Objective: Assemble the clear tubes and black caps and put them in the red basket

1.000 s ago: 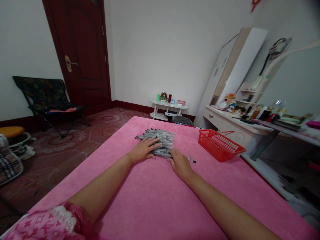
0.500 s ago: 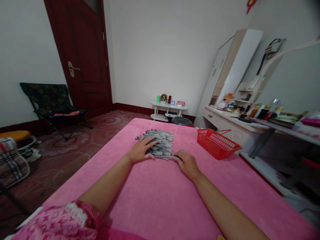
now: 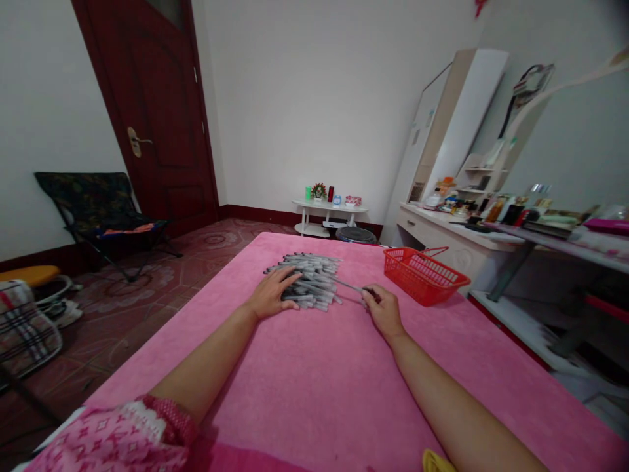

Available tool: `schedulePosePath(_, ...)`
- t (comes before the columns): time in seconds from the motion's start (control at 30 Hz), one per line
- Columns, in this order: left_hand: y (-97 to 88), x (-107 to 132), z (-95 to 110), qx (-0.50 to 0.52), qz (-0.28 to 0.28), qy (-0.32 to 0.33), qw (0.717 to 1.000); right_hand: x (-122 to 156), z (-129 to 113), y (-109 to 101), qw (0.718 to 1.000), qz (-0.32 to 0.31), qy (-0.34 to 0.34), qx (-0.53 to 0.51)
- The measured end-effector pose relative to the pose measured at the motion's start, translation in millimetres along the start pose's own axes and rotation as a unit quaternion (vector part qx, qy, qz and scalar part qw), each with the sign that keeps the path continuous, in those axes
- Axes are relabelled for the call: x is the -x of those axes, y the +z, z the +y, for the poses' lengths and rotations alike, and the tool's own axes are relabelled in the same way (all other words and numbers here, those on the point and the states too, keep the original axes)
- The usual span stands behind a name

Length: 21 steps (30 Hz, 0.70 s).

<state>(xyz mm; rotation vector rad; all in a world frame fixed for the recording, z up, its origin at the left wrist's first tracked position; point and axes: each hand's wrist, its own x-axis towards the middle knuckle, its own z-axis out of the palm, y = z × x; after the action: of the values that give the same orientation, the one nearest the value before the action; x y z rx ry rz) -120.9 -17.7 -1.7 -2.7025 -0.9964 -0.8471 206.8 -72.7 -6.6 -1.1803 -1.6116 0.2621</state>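
Observation:
A heap of grey pens lies on the pink cloth-covered surface. My left hand rests flat on the near left side of the heap, fingers stretched out. My right hand is to the right of the heap, fingers pinched round one grey pen that points back toward the heap. A red plastic basket stands just right of that hand, handle up; I see nothing inside it.
A dressing table crowded with bottles lines the right side. A small white shelf stands against the far wall, a folding chair and dark red door at left. A yellow item peeks in at the bottom edge.
My right hand closed on one pen at the heap's near edge and drew it to the right, toward the basket. My left hand stayed on the heap.

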Motion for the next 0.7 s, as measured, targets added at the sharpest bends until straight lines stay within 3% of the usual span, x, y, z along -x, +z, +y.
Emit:
schedulePosePath(0.2,7.1,-2.7,-4.4,-0.011,0.009,-0.034,0.999,-1.2,1.0,3.7,1.000,-0.002,0.011,-0.006)
schedulePosePath(0.7,3.6,-4.7,3.5,-0.034,-0.008,-0.059,0.998,-1.2,2.5,5.5,0.999,-0.004,0.029,-0.023)
